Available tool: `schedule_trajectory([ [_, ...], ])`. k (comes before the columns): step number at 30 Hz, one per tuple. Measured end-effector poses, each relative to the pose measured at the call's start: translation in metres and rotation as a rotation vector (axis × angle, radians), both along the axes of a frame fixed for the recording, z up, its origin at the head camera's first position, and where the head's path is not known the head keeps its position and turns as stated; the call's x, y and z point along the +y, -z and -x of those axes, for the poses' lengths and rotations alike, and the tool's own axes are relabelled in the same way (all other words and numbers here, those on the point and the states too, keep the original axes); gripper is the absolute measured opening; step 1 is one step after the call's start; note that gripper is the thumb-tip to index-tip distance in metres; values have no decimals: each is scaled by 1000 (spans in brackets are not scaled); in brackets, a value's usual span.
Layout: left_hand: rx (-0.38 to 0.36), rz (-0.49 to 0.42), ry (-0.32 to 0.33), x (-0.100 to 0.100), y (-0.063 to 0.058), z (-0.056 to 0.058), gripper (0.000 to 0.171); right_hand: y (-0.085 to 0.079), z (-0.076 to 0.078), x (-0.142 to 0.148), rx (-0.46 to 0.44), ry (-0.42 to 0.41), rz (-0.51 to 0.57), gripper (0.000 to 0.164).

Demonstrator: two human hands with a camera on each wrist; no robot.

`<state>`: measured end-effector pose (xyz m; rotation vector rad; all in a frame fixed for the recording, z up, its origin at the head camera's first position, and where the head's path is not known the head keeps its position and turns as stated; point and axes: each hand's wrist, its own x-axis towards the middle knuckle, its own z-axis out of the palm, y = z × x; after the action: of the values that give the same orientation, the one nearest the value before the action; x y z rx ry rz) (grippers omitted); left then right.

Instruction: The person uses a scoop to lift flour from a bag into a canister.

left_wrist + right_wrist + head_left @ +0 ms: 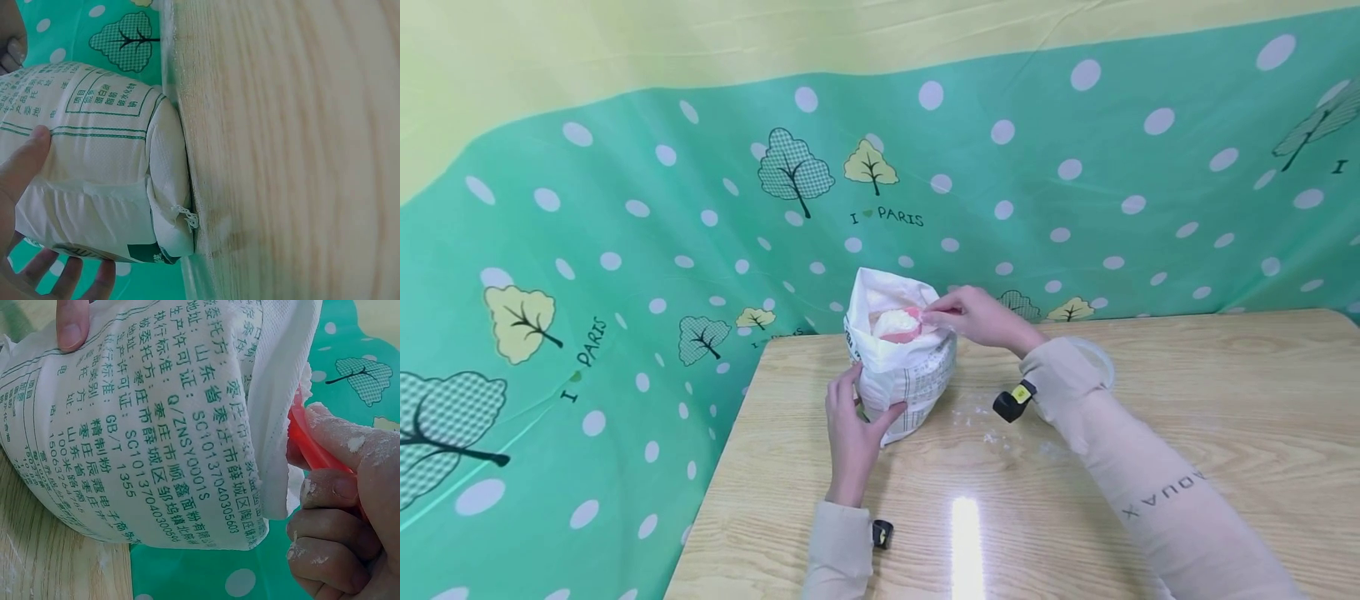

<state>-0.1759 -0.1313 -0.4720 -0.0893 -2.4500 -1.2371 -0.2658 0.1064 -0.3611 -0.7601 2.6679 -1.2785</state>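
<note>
A white woven flour bag [902, 392] with green print stands upright on the table, its top folded open. My left hand [856, 417] holds the near side low down, thumb on one face and fingers round the other. In the left wrist view the thumb lies across the bag [94, 156] beside the printed lines. At the mouth, my right hand [973, 317] grips the handle of a red scoop [901, 336] heaped with white flour [895, 322]. The right wrist view shows flour-dusted fingers curled round the red handle [322, 456], whose far end is hidden by the bag's rim.
Behind my right forearm a clear round bowl [1101, 362] is partly hidden. Flour specks [988, 435] lie on the wooden table [1225, 400] right of the bag. A green dotted cloth [1037, 192] hangs along the table's back and left edges.
</note>
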Motion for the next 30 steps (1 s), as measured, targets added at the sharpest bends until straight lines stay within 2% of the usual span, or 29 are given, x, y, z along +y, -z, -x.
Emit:
schedule_trajectory([
  [10,-5,-2,2,0,-1,0,86,0,-3,4,-15,65,18,31],
  [19,2,-8,4,0,-1,-1,86,4,-4,8,-14,77,44,30],
  [30,4,-16,5,0,-2,-1,86,0,-9,12,-29,104,71,28],
])
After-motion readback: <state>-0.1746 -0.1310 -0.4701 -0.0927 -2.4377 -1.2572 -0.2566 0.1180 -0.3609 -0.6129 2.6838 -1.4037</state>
